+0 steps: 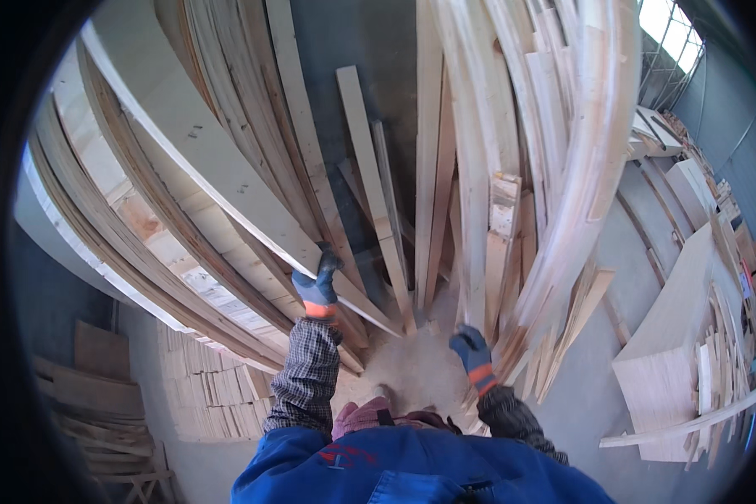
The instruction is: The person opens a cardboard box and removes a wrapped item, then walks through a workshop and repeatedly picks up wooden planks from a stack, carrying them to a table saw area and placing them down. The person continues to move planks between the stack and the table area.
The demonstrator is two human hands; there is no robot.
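My left hand point(317, 284), in a dark blue glove with an orange cuff, is wrapped round the edge of a wide, pale wooden board point(218, 160). The board leans among other planks on the left, and its lower end slants down to the floor. My right hand point(472, 346) wears a matching glove. Its fingers are curled in and I see nothing in them. It hovers beside the foot of a stack of long, pale planks point(571, 227) leaning on the right. A narrow wooden strip point(370, 176) stands between the two groups.
More boards point(134, 227) lean at the far left, above short stacked wood pieces point(214, 386) on the floor. To the right lie a pale panel stack point(659, 370), thin offcuts point(718, 378) and a long curved strip point(697, 424). Dusty floor point(416, 361) shows before me.
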